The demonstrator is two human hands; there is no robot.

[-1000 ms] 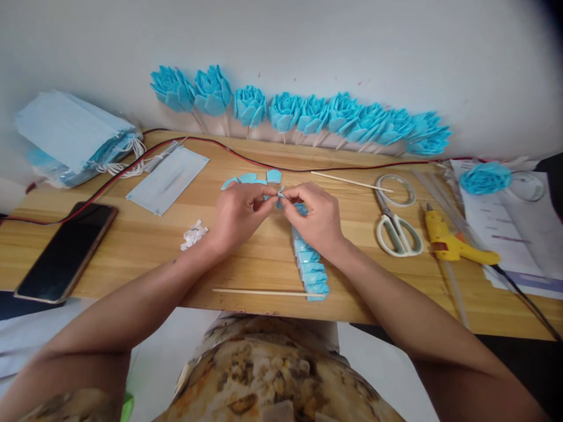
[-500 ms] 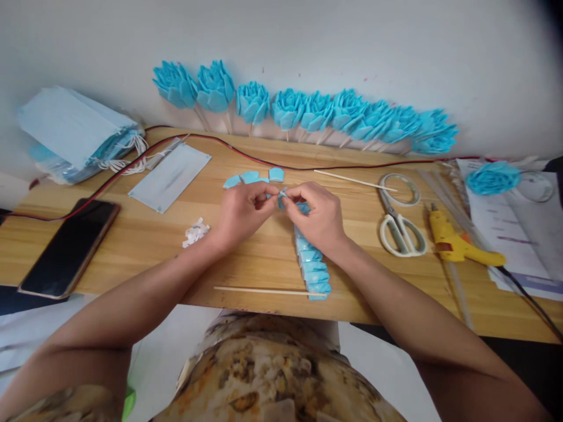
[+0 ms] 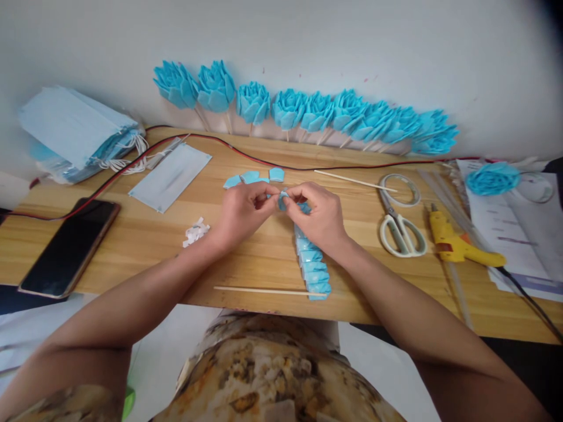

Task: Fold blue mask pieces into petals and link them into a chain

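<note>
Two hands, the left hand (image 3: 241, 214) and the right hand (image 3: 319, 220), pinched one blue petal (image 3: 282, 200). At twelve o'clock stood at least nine blue flowers (image 3: 288, 108); one loose flower (image 3: 492, 177) lay at three o'clock. The worktop (image 3: 145, 234) bore two skewers (image 3: 352, 180), one scissors (image 3: 402, 234), one glue gun (image 3: 457, 246) and one phone (image 3: 70, 246).
</note>
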